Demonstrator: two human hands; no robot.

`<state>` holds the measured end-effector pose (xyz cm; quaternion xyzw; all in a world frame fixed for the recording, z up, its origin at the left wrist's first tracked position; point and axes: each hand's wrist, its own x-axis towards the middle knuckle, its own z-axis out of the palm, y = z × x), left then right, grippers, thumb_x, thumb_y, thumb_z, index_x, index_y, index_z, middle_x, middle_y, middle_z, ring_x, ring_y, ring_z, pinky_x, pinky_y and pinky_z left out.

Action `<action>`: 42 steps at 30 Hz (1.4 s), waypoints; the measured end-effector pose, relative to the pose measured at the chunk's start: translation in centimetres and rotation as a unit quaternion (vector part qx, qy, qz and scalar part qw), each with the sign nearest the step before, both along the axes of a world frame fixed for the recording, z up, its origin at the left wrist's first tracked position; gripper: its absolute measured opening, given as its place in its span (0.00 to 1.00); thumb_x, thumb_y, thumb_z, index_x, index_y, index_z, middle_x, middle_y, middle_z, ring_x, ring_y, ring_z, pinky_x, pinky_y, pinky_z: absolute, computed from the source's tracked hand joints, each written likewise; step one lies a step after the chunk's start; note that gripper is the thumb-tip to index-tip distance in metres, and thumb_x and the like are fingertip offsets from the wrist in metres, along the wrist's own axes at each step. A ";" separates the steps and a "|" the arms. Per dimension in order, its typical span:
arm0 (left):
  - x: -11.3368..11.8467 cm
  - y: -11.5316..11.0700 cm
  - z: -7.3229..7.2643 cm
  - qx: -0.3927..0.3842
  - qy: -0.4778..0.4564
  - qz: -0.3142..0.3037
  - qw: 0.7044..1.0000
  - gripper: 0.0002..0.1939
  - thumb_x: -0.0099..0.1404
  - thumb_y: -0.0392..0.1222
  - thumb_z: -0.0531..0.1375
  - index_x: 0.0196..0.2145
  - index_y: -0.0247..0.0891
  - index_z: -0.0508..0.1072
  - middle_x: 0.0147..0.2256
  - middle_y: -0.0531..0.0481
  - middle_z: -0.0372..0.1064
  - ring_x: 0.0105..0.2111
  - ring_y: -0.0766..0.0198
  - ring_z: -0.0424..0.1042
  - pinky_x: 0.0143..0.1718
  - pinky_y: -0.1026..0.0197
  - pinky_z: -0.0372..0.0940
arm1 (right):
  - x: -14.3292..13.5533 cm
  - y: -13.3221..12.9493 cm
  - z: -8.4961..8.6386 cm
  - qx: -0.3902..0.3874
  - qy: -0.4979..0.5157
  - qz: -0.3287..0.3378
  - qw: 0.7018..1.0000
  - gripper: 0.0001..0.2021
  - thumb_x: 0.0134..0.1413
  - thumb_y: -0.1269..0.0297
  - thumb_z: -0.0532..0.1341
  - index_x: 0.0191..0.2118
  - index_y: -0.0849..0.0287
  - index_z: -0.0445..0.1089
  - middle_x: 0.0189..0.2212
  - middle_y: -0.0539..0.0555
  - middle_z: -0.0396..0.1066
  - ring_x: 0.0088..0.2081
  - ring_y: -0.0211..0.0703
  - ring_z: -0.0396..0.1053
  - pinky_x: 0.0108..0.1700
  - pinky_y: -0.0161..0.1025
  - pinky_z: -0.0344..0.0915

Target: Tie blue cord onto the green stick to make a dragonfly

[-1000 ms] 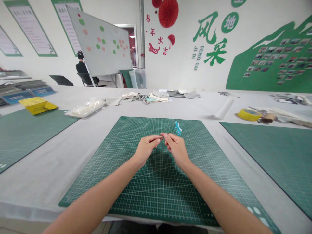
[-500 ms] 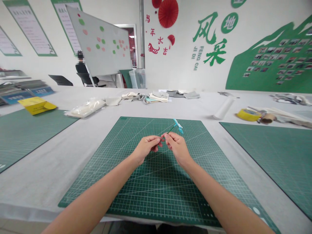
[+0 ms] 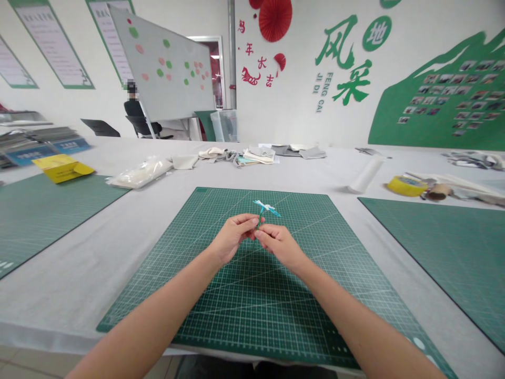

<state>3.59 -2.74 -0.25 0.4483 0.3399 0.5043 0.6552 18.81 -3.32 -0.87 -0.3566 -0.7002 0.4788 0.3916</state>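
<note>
A small artificial flower (image 3: 267, 207) with blue and white petals on a thin green stem is held above the green cutting mat (image 3: 236, 310). The stem stands nearly upright, with the bloom tipped toward the right. My left hand (image 3: 235, 235) pinches the stem between thumb and fingers just under the bloom. Closed on the lower stem is my right hand (image 3: 279, 242), its fingertips close against the left ones. The lower end of the stem is mostly hidden by the fingers.
More cutting mats lie left (image 3: 47, 216) and right (image 3: 442, 252). Beyond are a yellow packet (image 3: 63, 167), a plastic bag (image 3: 142, 172), fabric scraps (image 3: 258, 155), a clear roll (image 3: 366, 175) and yellow tape (image 3: 407, 185). A person (image 3: 134, 108) sits near the whiteboard (image 3: 169, 79).
The flower has swung from leaning right to nearly upright, its bloom shifting left. My left hand has moved up to the stem below the bloom; my right hand has shifted slightly left and down.
</note>
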 end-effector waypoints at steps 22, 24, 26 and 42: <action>-0.7 0.1 0.5 -0.032 -0.091 -0.048 0.994 0.11 0.51 0.39 0.68 0.32 0.31 0.76 0.25 0.53 0.65 0.21 0.73 0.61 0.20 0.67 0.60 | 0.2 -0.5 0.9 0.050 -0.069 0.040 0.996 0.13 0.58 0.61 0.54 0.27 0.61 0.70 0.17 0.46 0.58 0.21 0.32 0.54 0.25 0.32 0.52; -0.7 0.1 0.5 -0.031 -0.090 -0.050 0.994 0.11 0.52 0.39 0.68 0.31 0.31 0.75 0.24 0.53 0.65 0.20 0.73 0.61 0.20 0.67 0.61 | 0.2 -0.6 1.0 0.051 -0.069 0.042 0.995 0.13 0.58 0.61 0.54 0.27 0.61 0.70 0.17 0.46 0.57 0.21 0.32 0.54 0.25 0.32 0.52; -0.8 0.2 0.5 -0.033 -0.089 -0.056 0.994 0.11 0.52 0.39 0.67 0.33 0.30 0.75 0.25 0.53 0.65 0.20 0.73 0.62 0.20 0.67 0.61 | 0.1 -0.6 1.0 0.047 -0.067 0.042 0.996 0.13 0.58 0.61 0.54 0.27 0.61 0.70 0.17 0.46 0.57 0.21 0.32 0.54 0.25 0.31 0.51; -0.7 0.2 0.7 0.015 -0.003 -0.046 0.999 0.13 0.59 0.47 0.62 0.36 0.34 0.72 0.28 0.52 0.65 0.27 0.71 0.64 0.29 0.66 0.61 | 0.4 -0.1 0.8 0.020 0.000 -0.014 1.000 0.15 0.57 0.59 0.56 0.23 0.60 0.65 0.16 0.44 0.54 0.18 0.30 0.50 0.21 0.31 0.48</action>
